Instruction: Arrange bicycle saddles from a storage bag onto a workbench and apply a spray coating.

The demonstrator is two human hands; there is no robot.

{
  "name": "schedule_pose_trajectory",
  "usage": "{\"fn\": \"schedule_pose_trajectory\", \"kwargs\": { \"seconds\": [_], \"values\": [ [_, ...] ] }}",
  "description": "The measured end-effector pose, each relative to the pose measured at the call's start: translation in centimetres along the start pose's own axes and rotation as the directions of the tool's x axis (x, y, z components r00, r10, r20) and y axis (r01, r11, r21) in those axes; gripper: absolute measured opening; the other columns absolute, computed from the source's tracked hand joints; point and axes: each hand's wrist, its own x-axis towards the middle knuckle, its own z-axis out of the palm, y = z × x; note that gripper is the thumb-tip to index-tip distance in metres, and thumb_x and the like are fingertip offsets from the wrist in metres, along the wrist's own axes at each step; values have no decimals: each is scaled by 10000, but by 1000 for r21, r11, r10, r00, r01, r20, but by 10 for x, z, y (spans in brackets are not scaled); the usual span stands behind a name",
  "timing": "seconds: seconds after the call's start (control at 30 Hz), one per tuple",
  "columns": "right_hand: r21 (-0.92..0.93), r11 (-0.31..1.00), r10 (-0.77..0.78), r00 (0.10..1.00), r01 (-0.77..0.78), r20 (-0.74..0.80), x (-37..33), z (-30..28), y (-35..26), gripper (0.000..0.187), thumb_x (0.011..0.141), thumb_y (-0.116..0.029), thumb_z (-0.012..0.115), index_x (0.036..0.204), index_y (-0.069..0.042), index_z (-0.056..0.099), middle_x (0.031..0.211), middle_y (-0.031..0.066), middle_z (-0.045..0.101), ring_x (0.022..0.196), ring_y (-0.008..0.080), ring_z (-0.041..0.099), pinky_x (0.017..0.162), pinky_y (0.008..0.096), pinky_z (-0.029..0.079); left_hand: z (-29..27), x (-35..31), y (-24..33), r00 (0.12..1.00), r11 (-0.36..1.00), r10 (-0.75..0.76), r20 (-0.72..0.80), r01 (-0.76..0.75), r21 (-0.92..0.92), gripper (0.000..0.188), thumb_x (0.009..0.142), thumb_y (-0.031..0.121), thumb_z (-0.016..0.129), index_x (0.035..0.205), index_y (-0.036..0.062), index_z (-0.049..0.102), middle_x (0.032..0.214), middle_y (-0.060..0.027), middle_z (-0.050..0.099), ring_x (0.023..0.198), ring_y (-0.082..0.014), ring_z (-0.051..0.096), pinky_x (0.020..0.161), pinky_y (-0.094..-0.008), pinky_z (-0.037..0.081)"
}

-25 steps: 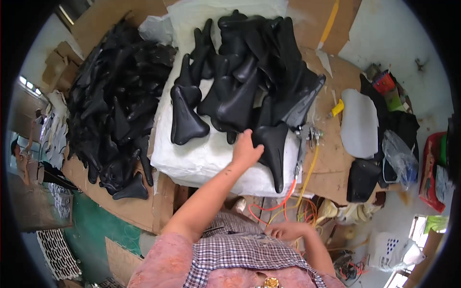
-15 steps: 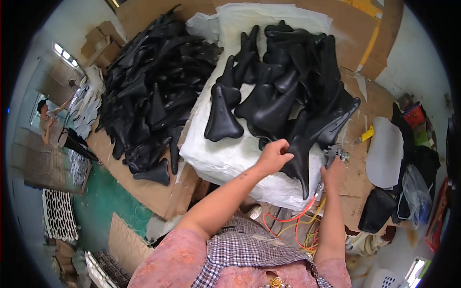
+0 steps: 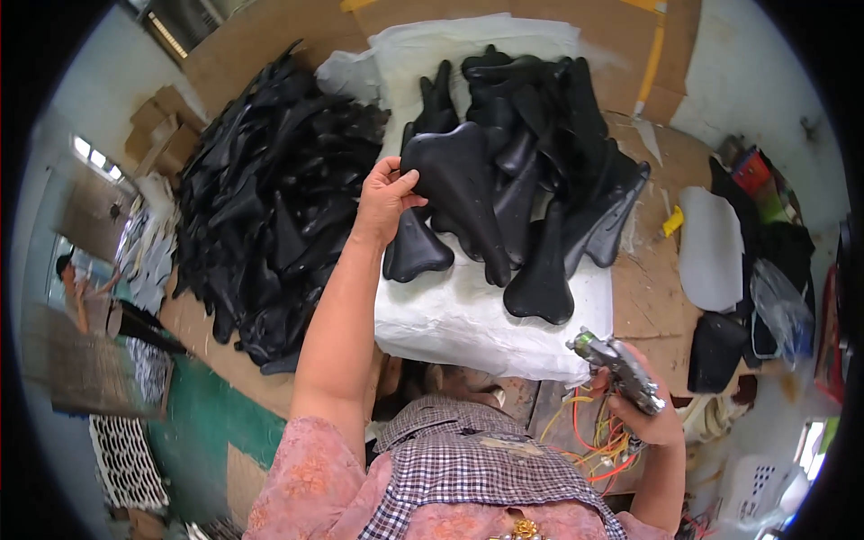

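Note:
My left hand [image 3: 389, 200] is closed on the left edge of a black bicycle saddle [image 3: 454, 184], its wide end away from me and its narrow nose toward me. The saddle is held over a heap of similar black saddles [image 3: 540, 279] on a white-covered stand [image 3: 450, 324]. Near the stand's front right corner, my right hand [image 3: 650, 416] grips a metal spray gun [image 3: 623, 371], stained green at its front end. Part of its handle is hidden by my fingers.
A larger pile of black saddles [image 3: 270, 207] lies on cardboard to the left. Orange and yellow hoses [image 3: 589, 436] hang below my right hand. A grey sheet [image 3: 711, 252] and a clear plastic bag [image 3: 781, 306] lie at right. Another person [image 3: 76, 292] stands far left.
My left hand has moved up and to the left and now holds a saddle in the air. My right hand has drawn the spray gun back toward me. The view has shifted slightly.

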Motion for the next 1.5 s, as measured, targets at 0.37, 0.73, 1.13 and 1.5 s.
{"fn": "schedule_pose_trajectory", "kwargs": {
  "seconds": [0.37,0.73,1.13,1.5],
  "values": [
    [-103,982,-186,870,156,-456,-7,65,-37,657,773,-105,694,1330,5,363,839,75,587,741,137,568,664,261,467,-17,21,-43,976,988,-123,177,138,-73,115,847,53,604,947,70,550,840,-9,613,686,-103,594,550,-265,542],
    [-136,989,-110,900,57,-422,14,132,-24,640,802,-132,669,1337,20,352,900,103,594,796,166,576,730,304,468,-112,59,-10,993,964,94,-66,-107,-244,175,818,35,610,967,64,522,845,-43,560,708,-183,607,583,-337,544],
    [-334,925,57,937,-180,-345,97,207,3,536,810,-56,652,1294,-21,426,916,55,591,820,101,543,753,263,457,-195,-48,-183,498,507,-858,-129,860,-52,373,822,290,637,1078,38,535,885,-93,576,657,-261,590,594,-407,519],
    [-325,893,174,904,-312,-390,79,222,-5,561,796,-41,651,1302,-18,412,876,57,595,795,119,575,741,279,471,-155,-46,-185,401,419,-907,-129,829,-370,271,837,234,623,1001,44,521,970,-117,528,861,-340,561,758,-453,490]
  ]
}}
